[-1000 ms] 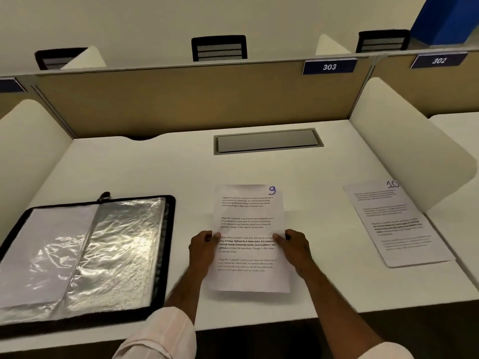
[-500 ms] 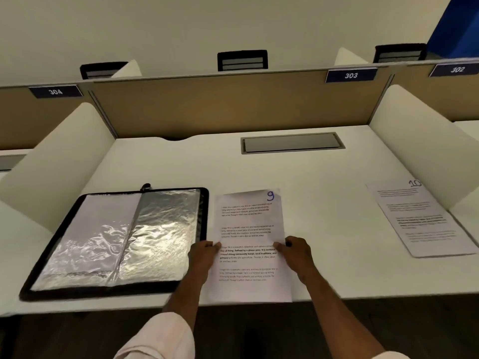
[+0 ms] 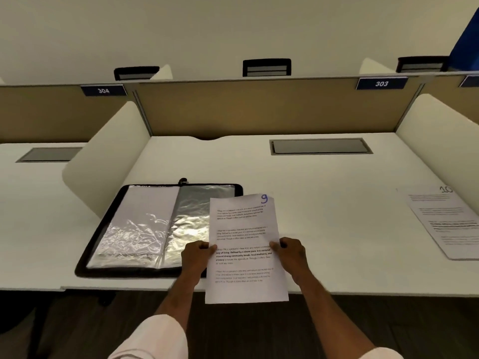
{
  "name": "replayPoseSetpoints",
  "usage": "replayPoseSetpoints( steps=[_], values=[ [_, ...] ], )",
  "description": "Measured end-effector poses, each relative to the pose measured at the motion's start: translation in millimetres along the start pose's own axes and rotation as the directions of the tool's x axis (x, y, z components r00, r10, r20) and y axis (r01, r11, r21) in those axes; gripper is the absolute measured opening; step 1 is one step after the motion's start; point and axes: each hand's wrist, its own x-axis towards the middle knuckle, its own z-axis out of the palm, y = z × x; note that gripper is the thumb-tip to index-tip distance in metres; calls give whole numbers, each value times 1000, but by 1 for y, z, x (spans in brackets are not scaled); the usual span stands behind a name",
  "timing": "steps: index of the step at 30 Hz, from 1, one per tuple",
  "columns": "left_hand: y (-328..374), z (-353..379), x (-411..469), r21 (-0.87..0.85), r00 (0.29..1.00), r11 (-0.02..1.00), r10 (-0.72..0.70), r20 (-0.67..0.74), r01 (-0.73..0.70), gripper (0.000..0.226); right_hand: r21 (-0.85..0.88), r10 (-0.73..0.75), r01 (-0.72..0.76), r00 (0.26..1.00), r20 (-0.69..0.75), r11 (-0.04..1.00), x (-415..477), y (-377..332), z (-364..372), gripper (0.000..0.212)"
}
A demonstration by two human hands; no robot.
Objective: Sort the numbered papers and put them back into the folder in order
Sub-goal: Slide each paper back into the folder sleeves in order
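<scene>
Tabletop [image 3: 337, 203]: white, walled by side dividers and a tan rear panel; its right part is cut off by the frame edge. Folder [image 3: 191, 216]: black-rimmed, lying open at the left of the tabletop with crinkled clear sleeves facing up; its near right corner is hidden behind the left hand and the held sheet, and what the sleeves contain cannot be made out through the glare. Sheet marked 10 [image 3: 451, 229]: flat at the far right, well apart from the folder, its right side cut off by the frame; print too small to read. Sheet marked 9 [image 3: 243, 229]: between the two, top left corner overlapping the folder's right edge, bottom edge hanging past the tabletop's front; whether it lies flat or is raised cannot be told. Left hand [image 3: 195, 257]: fingers curled, pinching the sheet's left edge. Right hand [image 3: 291, 255]: likewise curled, pinching the right edge at the same height.
</scene>
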Motion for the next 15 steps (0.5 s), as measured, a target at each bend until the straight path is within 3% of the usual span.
replayPoseSetpoints(
  steps=[4, 6, 8, 11, 15],
  values=[
    [-10, -43, 25, 28, 1000, 1000, 1, 16, -1, 15, -109, -14, 9, 999, -40, 994, 4, -22, 47, 26],
    [-16, -66, 46, 77, 1000, 997, 16, 13, -17, 18, -76, -28, 21, 995, -93, 997, -2, -37, 73, 20],
    [-21, -84, 62, 127, 999, 991, 48, 9, -49, 19, -36, -90, 87, 990, -109, 996, -12, -50, 95, 49],
    [-19, -104, 75, 223, 992, 968, 127, -23, -119, 23, -124, -201, 187, 973, -111, 974, -17, -66, 132, 61],
    [-17, -118, 81, 272, 980, 948, 190, -63, -167, 17, -218, -299, 263, 942, -151, 940, -28, -81, 178, 37]
  ],
)
